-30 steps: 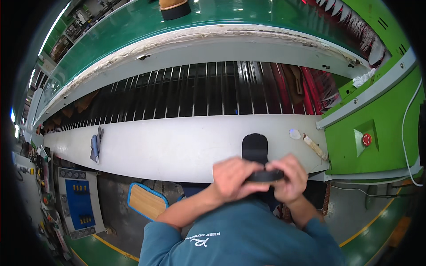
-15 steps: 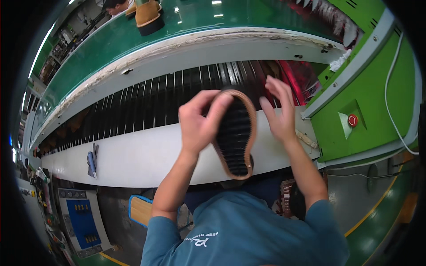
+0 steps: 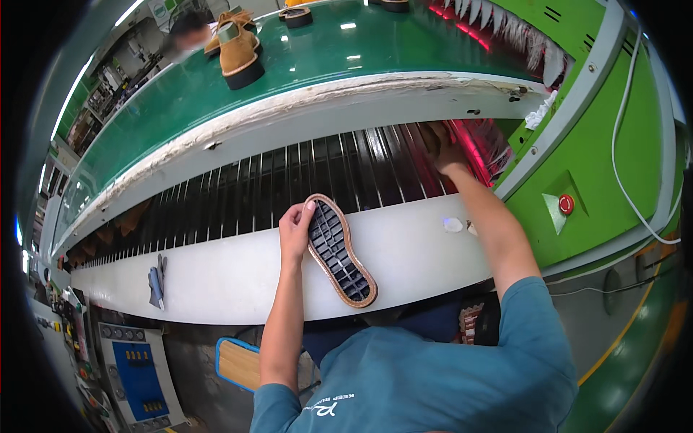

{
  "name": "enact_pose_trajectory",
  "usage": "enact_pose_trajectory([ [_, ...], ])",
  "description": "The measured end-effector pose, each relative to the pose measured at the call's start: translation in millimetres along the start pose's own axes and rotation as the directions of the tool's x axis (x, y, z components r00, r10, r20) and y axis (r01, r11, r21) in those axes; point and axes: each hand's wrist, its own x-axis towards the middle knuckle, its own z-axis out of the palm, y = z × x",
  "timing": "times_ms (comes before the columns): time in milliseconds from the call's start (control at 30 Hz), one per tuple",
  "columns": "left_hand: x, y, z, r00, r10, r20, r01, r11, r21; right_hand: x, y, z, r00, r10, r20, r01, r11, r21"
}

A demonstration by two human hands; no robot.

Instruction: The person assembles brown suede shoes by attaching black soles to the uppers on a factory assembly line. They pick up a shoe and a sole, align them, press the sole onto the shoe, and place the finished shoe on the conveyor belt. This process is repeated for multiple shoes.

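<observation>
My left hand point(image 3: 292, 229) grips a shoe sole point(image 3: 338, 252) by its upper left edge, thumb on the inner face. The sole has a black ribbed inside and a tan rim; it is tilted over the white ledge point(image 3: 238, 263). My right hand point(image 3: 449, 154) reaches over the dark roller conveyor point(image 3: 289, 173), beside the red-lit opening. Its fingers are in shadow at a dim brownish shape, so I cannot tell whether they grip it.
Tan shoes point(image 3: 238, 58) stand on the green belt point(image 3: 310, 50) beyond the rollers. A green machine housing point(image 3: 606, 159) with a red stop button point(image 3: 566, 204) is on the right. A grey-handled tool point(image 3: 156, 283) lies on the ledge's left part. A person point(image 3: 189, 32) is at the far left.
My right hand has moved away from the sole, forward to the rollers by the red light. My left hand has lowered the sole and tilted it, its lower end swinging away from me leftward-up to rightward-down.
</observation>
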Motion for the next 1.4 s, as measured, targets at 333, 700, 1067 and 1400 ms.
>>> enact_pose_trajectory([
  [333, 1, -8, 6, 1.000, -0.005, -0.004, 0.004, 0.998, -0.057, -64, 83, -61, 0.921, -0.180, 0.345, -0.348, 0.014, 0.937],
  [700, -8, 36, 28, 0.988, 0.027, 0.155, 0.014, 0.966, -0.260, -302, -21, 1, 0.986, -0.169, -0.017, -0.012, -0.170, 0.985],
  [1067, -51, 147, 65, 0.914, 0.303, 0.270, -0.234, 0.937, -0.260, -379, -17, 27, 0.900, -0.243, -0.363, 0.391, 0.078, 0.917],
  [1400, -47, 138, 52, 0.920, 0.301, 0.251, -0.220, 0.927, -0.305, -379, -40, 35, 0.892, -0.138, -0.431, 0.449, 0.138, 0.883],
])
